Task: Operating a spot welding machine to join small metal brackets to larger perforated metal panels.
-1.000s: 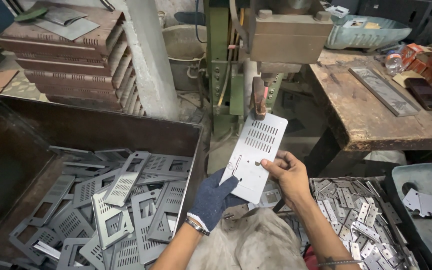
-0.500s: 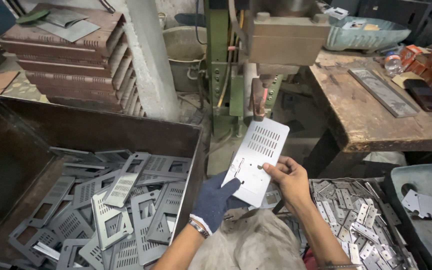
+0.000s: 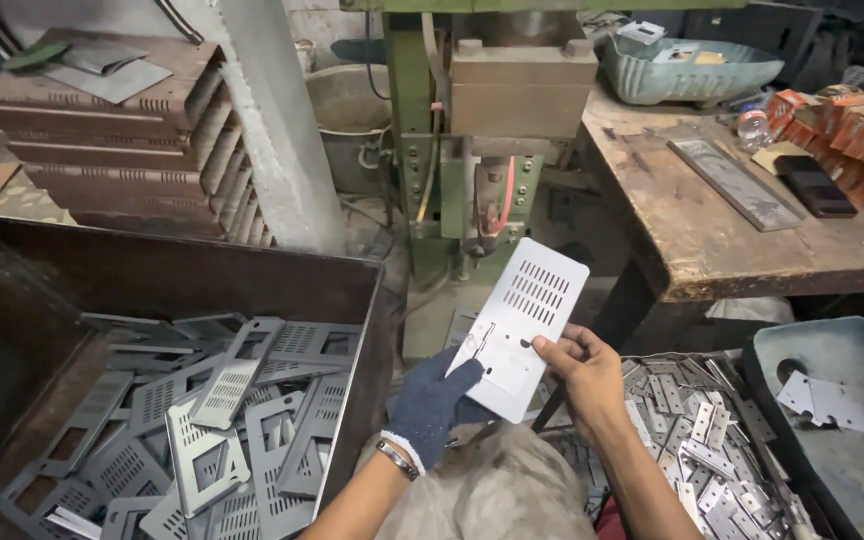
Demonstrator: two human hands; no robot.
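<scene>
Both hands grip a slotted metal plate [image 3: 520,340] in mid-air before the green press [image 3: 482,170]: gloved left hand [image 3: 432,400] supports its lower edge, bare right hand [image 3: 582,375] pinches its side, tilting it flat-face upward.

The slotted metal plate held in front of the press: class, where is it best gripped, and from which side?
Probably by the plain lower end of the slotted metal plate, from below and both sides, as the left hand and right hand do. That end is solid sheet near the body; the far end is slotted.
</scene>
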